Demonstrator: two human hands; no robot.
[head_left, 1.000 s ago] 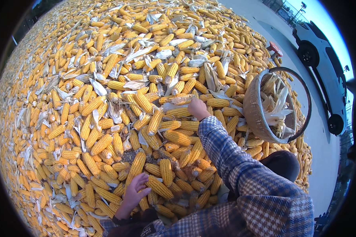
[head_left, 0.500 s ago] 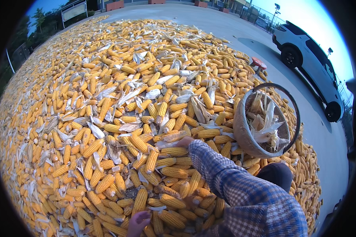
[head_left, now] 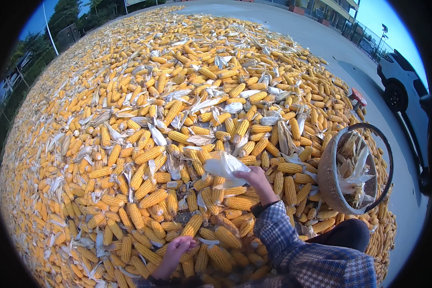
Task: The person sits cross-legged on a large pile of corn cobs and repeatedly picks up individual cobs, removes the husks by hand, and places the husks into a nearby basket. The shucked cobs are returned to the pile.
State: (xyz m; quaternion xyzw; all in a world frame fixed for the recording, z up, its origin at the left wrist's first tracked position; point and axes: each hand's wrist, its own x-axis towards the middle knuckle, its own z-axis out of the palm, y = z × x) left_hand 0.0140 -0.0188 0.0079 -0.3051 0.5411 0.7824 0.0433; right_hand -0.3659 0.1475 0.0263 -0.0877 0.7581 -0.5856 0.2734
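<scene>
A: What did we see change just then?

B: Half a second earlier our right hand was down among the corn; now it held up a pale husk, pinched between thumb and fingers; as we judged it, that meant the husk had come free of the ears around it.

A: And our left hand?

B: It had come up a little from the lower edge of the view; its fingers curled loosely beside the lower end of a yellow ear; we could not tell whether they touched it or gripped anything; our two hands were well apart.

A: Where was the husk, and which way did it point?

B: It was over the corn, left of the basket and well apart from it; its gathered end sat in our fingers on the right, and its broad, loose end pointed left and slightly away from us; its long axis ran mostly sideways, with a slight slant; the basket leaned on the corn at our right, dry leaves in its mouth.
</scene>
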